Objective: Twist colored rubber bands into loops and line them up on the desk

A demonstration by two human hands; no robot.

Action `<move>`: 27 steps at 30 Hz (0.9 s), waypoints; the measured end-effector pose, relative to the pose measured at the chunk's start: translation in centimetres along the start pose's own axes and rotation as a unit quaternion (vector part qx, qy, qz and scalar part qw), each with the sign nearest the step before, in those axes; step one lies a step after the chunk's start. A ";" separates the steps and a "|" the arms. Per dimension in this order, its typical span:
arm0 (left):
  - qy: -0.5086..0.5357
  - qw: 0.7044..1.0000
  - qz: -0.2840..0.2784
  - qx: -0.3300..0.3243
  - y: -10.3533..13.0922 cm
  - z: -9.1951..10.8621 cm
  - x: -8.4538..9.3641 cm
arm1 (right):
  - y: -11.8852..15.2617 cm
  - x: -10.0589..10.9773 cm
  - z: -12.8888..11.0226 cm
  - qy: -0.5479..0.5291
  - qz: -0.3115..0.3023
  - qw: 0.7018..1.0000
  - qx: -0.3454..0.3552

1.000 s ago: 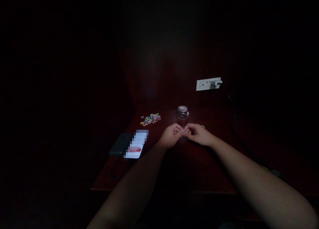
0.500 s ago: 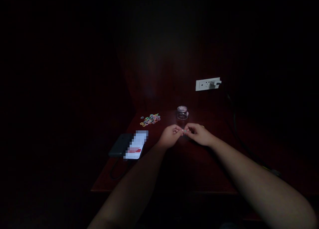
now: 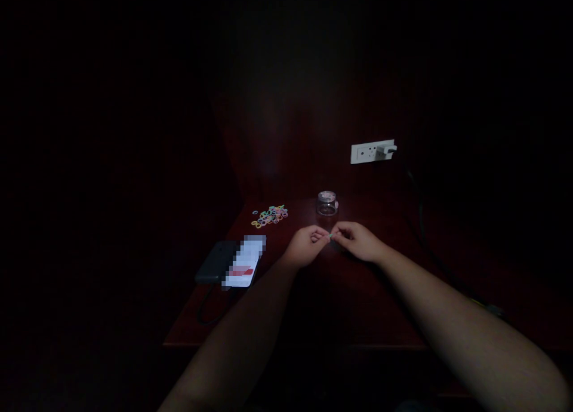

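My left hand (image 3: 307, 245) and my right hand (image 3: 358, 241) meet fingertip to fingertip above the table, both closed in a pinch. Between the fingertips shows a tiny bit of green, which looks like a small hair tie (image 3: 330, 236); most of it is covered by the fingers. Just behind the hands stands a clear jar (image 3: 327, 204) with a pinkish pattern on top, its lower part partly hidden by them. To the left of the jar lies a loose pile of small colourful hair ties (image 3: 271, 215).
A lit phone (image 3: 246, 266) rests against a dark power bank (image 3: 216, 261) at the table's left side, with a cable (image 3: 203, 319) below. A wall socket (image 3: 372, 151) holds a white plug; a dark cord (image 3: 421, 221) runs down at right. The reddish table (image 3: 349, 316) is dimly lit.
Both hands stay nearly in place. The fingertips have shifted slightly, drawing closer together around the green hair tie. Everything else is the same.
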State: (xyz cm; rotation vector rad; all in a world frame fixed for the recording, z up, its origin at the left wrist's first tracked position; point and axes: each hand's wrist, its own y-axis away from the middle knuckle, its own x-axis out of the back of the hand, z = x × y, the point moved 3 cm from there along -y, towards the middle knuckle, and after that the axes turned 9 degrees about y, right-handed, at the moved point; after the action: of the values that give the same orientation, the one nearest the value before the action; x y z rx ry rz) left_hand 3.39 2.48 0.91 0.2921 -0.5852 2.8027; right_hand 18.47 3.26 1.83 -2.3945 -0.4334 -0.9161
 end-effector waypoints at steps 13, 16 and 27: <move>0.031 0.999 -0.013 0.031 -0.1 0.0 0.3 | -0.1 0.0 1.0 0.004 0.007 1.000 -0.019; 0.025 0.999 -0.011 0.033 -0.1 -0.3 0.4 | -0.2 0.5 1.5 0.022 0.030 0.999 -0.023; 0.009 0.999 -0.019 0.030 -0.1 -0.5 0.4 | 0.0 0.2 0.8 -0.033 0.005 0.999 -0.011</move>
State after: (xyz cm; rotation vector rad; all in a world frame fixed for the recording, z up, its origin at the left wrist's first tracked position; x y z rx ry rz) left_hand 2.98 2.87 0.56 0.2854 -0.4862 2.7866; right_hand 19.03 3.74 1.45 -2.4504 -0.4376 -0.8448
